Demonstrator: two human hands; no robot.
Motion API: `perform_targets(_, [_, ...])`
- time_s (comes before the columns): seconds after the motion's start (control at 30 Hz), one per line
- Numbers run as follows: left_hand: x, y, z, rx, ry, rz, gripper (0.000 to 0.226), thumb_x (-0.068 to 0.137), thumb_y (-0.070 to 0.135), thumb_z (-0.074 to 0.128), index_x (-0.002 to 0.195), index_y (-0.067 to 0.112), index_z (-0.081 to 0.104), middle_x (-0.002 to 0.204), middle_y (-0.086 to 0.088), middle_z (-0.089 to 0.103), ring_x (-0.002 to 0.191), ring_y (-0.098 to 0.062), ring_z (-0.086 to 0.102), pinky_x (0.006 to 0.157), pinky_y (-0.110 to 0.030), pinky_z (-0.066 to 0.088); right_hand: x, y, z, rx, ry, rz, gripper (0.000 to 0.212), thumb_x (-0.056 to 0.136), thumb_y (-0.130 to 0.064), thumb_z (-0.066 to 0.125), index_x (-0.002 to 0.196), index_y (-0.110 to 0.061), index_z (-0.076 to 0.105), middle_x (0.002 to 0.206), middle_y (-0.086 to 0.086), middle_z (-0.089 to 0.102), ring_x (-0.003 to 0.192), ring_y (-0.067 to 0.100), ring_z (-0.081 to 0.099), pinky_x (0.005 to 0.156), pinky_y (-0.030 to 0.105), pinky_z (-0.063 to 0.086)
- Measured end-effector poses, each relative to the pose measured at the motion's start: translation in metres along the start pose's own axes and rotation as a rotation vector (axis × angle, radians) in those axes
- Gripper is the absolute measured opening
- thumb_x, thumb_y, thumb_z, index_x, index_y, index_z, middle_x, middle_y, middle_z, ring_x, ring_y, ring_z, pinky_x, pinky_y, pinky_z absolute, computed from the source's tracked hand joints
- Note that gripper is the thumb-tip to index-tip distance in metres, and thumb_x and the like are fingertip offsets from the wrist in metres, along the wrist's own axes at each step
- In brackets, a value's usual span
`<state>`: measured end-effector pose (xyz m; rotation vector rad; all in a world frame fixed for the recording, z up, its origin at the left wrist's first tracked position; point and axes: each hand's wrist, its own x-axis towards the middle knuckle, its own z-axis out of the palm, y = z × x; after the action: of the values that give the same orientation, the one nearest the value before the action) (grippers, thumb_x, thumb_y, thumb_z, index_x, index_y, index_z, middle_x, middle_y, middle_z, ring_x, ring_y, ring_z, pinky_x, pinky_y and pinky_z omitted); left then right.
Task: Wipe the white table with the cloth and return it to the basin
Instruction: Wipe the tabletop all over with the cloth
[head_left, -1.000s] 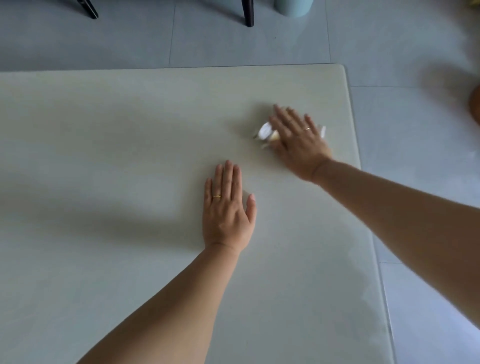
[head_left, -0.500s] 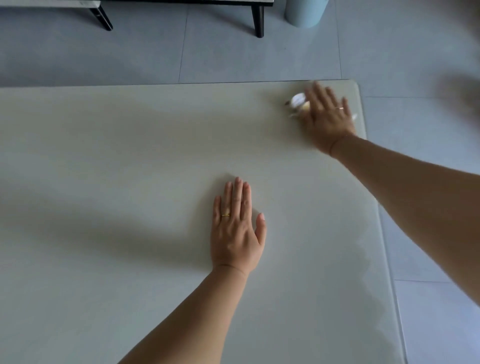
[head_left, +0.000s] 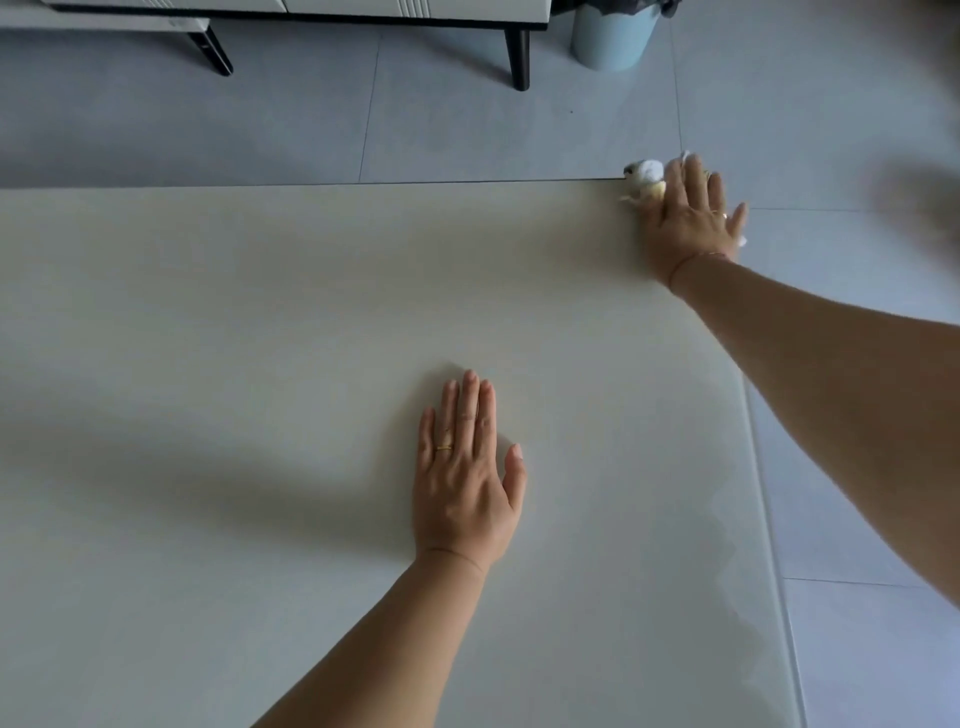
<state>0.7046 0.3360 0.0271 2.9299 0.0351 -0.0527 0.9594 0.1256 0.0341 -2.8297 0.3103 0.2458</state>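
Note:
The white table (head_left: 260, 338) fills most of the view. My right hand (head_left: 688, 218) lies flat with straight fingers on a bunched white and yellow cloth (head_left: 644, 179), pressing it on the table's far right corner. Most of the cloth is hidden under the hand; bits stick out at the fingertips and by the thumb side. My left hand (head_left: 467, 478) rests flat on the table's middle, fingers straight, holding nothing. No basin is in view.
Beyond the far edge is grey tiled floor, a low white cabinet on black legs (head_left: 519, 57) and a pale blue bin (head_left: 613, 36). The table's right edge (head_left: 758, 441) runs down the right side, with floor beyond it. A damp sheen shows near that edge.
My right hand has slid the cloth away from me and to the right, from mid-table to the far right corner. My left hand has stayed flat in place.

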Motion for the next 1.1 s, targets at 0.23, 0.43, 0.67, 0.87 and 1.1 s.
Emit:
perform_targets(0.23, [0.001,-0.001,-0.001,0.008,-0.003,-0.003,0.063,0.091,0.038,0.033,0.145,0.006,0.034,0.153,-0.01,0.03,0.142,-0.026,0.027,0.115,-0.041,0.017,-0.04,-0.007,0.01,-0.119,-0.079,-0.473,0.055,0.101,-0.042,0.021,0.152,-0.026,0.008,0.161,-0.007,-0.002,0.148,0.019,-0.002,0.117,0.047,-0.005])
perform_targets(0.43, [0.002,-0.001,0.002,0.018,-0.012,-0.004,0.064,0.091,0.038,0.03,0.146,0.006,0.032,0.154,-0.011,0.029,0.143,-0.026,0.026,0.116,-0.042,0.017,-0.048,0.015,0.008,0.026,0.018,0.026,0.054,0.102,-0.041,0.019,0.152,-0.025,0.009,0.161,-0.004,-0.002,0.148,0.023,-0.002,0.117,0.052,-0.004])
perform_targets(0.67, [0.001,0.004,-0.001,0.027,-0.044,-0.006,0.067,0.09,0.039,0.023,0.146,0.004,0.03,0.154,-0.014,0.027,0.143,-0.03,0.025,0.117,-0.043,0.016,-0.104,0.041,0.013,-0.108,-0.048,-0.397,0.055,0.101,-0.042,0.021,0.152,-0.028,0.007,0.161,-0.008,-0.002,0.148,0.019,-0.002,0.118,0.045,-0.004])
perform_targets(0.87, [-0.019,0.032,-0.01,-0.008,-0.03,-0.011,0.065,0.088,0.029,0.035,0.147,0.003,0.028,0.155,-0.015,0.025,0.144,-0.029,0.022,0.117,-0.041,0.01,-0.138,0.034,0.021,0.015,0.0,-0.094,0.053,0.102,-0.041,0.019,0.152,-0.025,0.009,0.161,-0.005,-0.003,0.147,0.021,-0.004,0.116,0.048,-0.007])
perform_targets(1.1, [-0.09,0.059,0.011,-0.039,-0.108,0.169,0.063,0.095,0.042,0.034,0.147,0.006,0.031,0.155,-0.01,0.026,0.144,-0.026,0.024,0.115,-0.042,0.019,-0.173,0.083,0.015,-0.107,-0.063,-0.41,0.056,0.101,-0.041,0.027,0.152,-0.027,0.009,0.161,-0.007,-0.001,0.148,0.02,-0.001,0.118,0.042,-0.004])
